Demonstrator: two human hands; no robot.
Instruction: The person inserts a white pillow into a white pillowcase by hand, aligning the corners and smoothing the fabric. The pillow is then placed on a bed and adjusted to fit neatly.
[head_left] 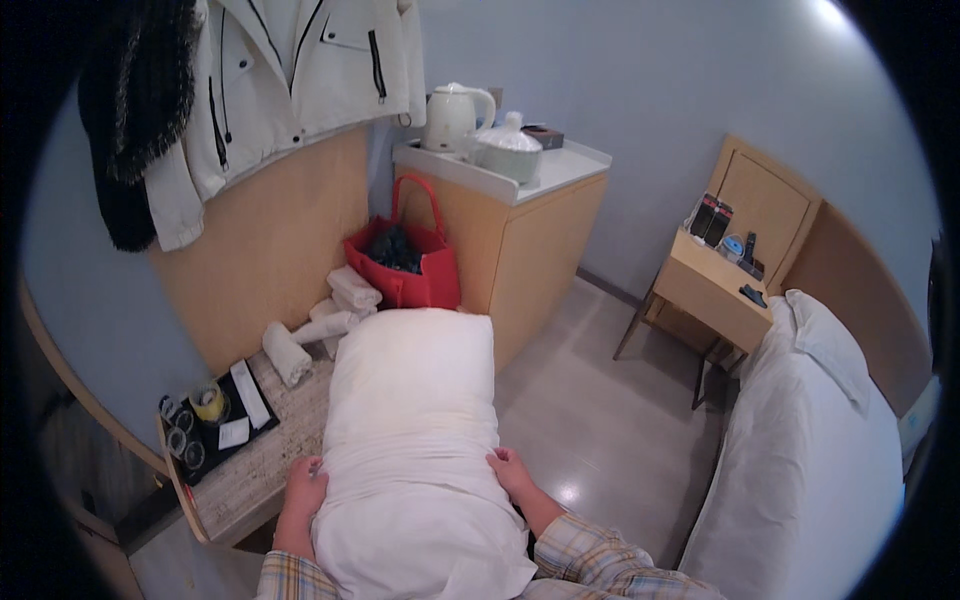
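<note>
A white packet and card are lying on the black tray (bench's left edge); left hand and right hand are clamping the white pillow upright over the bench's right edge.

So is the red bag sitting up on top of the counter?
No, the red bag stands on the floor beside the wooden cabinet, behind the pillow.

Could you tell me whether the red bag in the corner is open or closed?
Open. The red bag has its handle standing up, and dark contents show through its gaping top.
</note>
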